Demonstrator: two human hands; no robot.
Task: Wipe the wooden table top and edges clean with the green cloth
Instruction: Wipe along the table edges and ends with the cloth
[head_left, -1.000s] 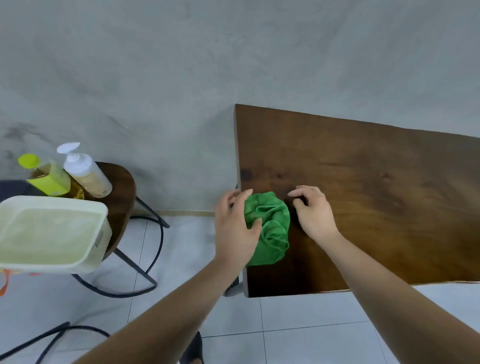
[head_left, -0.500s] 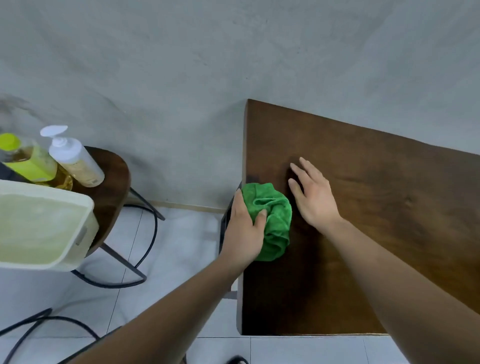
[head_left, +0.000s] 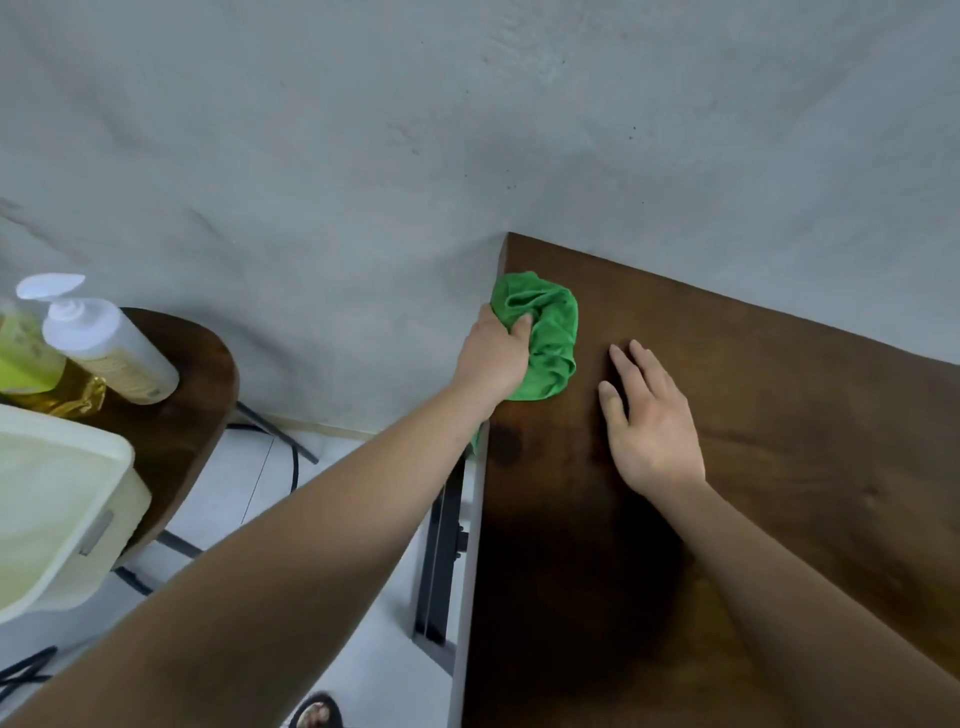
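The dark wooden table (head_left: 779, 467) fills the right half of the view, its left edge running down the middle. A bunched green cloth (head_left: 550, 332) lies over that left edge near the far corner by the wall. My left hand (head_left: 493, 358) grips the cloth from the edge side, thumb on top of it. A small bit of cloth hangs below the edge under my wrist. My right hand (head_left: 644, 415) rests flat on the table top with straight fingers, just right of the cloth and apart from it.
A grey wall stands behind the table. To the left is a round wooden stool (head_left: 176, 415) with a white pump bottle (head_left: 104, 343), a yellow-green bottle (head_left: 26, 353) and a cream plastic tub (head_left: 57, 499). The table's metal leg (head_left: 441, 545) and white floor tiles lie below.
My left hand has slid the cloth along the left edge away from me toward the far corner. The right hand followed farther up the table top and now lies flat.
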